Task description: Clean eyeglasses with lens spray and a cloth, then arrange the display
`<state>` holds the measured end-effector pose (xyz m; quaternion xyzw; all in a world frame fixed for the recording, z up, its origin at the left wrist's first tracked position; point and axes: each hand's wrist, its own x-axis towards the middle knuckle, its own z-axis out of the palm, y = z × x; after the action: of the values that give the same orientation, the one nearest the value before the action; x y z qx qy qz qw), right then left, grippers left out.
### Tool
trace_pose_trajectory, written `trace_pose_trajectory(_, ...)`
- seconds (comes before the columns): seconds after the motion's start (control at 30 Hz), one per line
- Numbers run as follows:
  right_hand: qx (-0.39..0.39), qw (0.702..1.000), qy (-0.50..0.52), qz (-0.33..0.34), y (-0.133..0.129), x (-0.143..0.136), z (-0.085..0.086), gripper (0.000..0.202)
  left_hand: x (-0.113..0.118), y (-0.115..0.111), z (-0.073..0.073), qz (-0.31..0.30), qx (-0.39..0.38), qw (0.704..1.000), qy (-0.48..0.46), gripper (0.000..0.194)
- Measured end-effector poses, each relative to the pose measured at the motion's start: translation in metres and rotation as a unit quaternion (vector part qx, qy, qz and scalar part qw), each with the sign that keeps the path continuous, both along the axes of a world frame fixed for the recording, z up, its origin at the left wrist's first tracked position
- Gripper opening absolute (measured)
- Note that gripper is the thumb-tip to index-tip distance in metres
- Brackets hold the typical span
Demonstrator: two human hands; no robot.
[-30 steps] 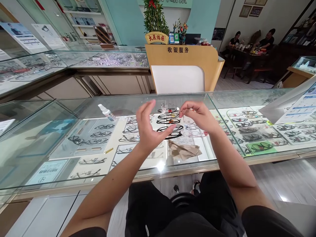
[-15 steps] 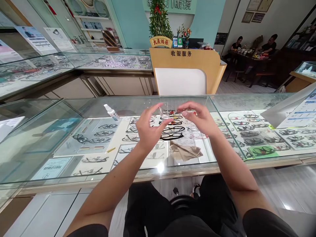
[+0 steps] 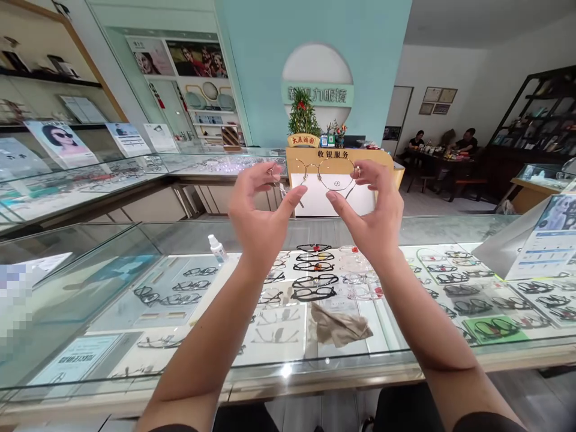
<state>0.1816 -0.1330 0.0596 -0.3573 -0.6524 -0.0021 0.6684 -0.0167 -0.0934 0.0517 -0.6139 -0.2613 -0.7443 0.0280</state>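
Note:
Both of my hands hold up a pair of thin metal-rimmed eyeglasses (image 3: pixel 336 174) with large round lenses, above the glass display counter (image 3: pixel 279 354). My left hand (image 3: pixel 258 213) grips the left side, its fingers curled by the hinge and the thumb stretched below the lens. On the other side, my right hand (image 3: pixel 375 210) has its fingertips on the outer rim and its thumb beneath. The temples seem to point away from me, partly hidden by the hands. A crumpled beige cloth (image 3: pixel 339 327) lies on the counter below.
A white spray bottle (image 3: pixel 216 248) stands on the glass at left. Rows of eyeglass frames (image 3: pixel 314 281) show under the hands. A folded sign (image 3: pixel 540 240) stands at right. Beyond are a wooden cashier desk (image 3: pixel 382 159) and two people seated at a table (image 3: pixel 443 159).
My hands have risen from low over the counter, bringing the eyeglasses up in front of the cashier desk. The view has tilted upward, showing more of the far wall.

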Motion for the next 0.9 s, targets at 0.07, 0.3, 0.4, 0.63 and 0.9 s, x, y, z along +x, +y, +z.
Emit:
trace_pose_trajectory(0.07, 0.008, 1.000, -0.003, -0.014, -0.001, -0.001, 0.006, 0.052, 0.002, 0.000, 0.006, 0.007, 0.003, 1.000, -0.007, 0.056)
trace_pose_trajectory(0.3, 0.003, 0.993, -0.055, -0.101, -0.004, 0.000, 0.003, 0.042, -0.005, 0.003, -0.002, 0.065, 0.002, 0.997, 0.030, 0.048)
trace_pose_trajectory(0.4, -0.035, 0.994, -0.057, -0.088, -0.002, 0.002, 0.001, 0.040, -0.009, 0.002, -0.003, 0.087, 0.001, 0.995, 0.047, 0.049)
trace_pose_trajectory(0.63, -0.079, 0.995, -0.038, -0.045, 0.009, 0.008, -0.004, 0.044, -0.013, 0.002, -0.001, 0.079, -0.021, 0.993, 0.090, 0.044)
trace_pose_trajectory(0.9, -0.098, 0.995, -0.023, 0.001, 0.017, 0.012, -0.005, 0.044, -0.012, 0.001, -0.002, 0.082, -0.003, 0.991, 0.104, 0.046)
